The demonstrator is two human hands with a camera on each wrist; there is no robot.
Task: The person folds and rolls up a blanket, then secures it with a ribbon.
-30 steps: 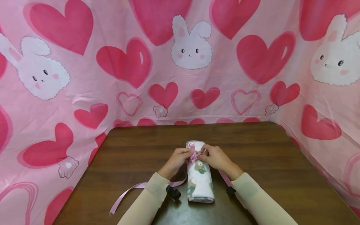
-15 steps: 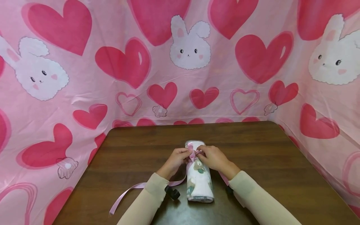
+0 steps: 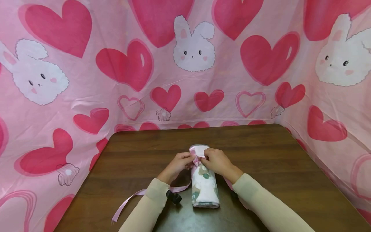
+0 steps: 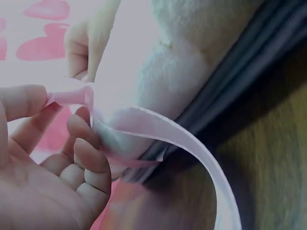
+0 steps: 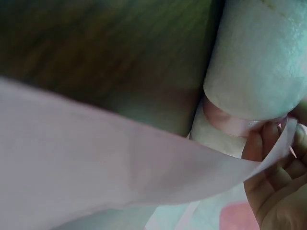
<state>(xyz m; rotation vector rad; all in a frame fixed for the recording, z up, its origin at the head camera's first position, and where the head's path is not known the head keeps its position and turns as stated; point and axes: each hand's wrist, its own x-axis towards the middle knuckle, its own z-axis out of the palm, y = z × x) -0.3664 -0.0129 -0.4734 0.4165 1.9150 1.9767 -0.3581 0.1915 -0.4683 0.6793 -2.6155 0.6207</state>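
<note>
A rolled towel point(image 3: 205, 190), white with a green and brown animal print, lies lengthwise on the table. Pink ribbon point(image 3: 195, 159) circles its far part, gathered on top into what looks like a loop. From the left, my left hand point(image 3: 178, 163) pinches the gathered ribbon between thumb and forefinger; the left wrist view shows the pinched ribbon point(image 4: 72, 97) and the other fingers curled. My right hand point(image 3: 221, 163) pinches ribbon at the right of the knot, which its fingers partly cover. In the right wrist view a wide ribbon tail point(image 5: 124, 158) crosses the foreground.
A long ribbon end point(image 3: 127, 199) trails over the brown table point(image 3: 139, 141) to the left, passing under the left forearm. Another tail hangs beside the right wrist. Black wrist devices point(image 3: 174, 197) sit at the cuffs. Pink heart-patterned cloth point(image 3: 229, 77) hangs around the table.
The gathered ribbon at the left fingertips has spread out into a flatter loop. My right fingers have closed in over the knot. The whole head view has shifted slightly left.
</note>
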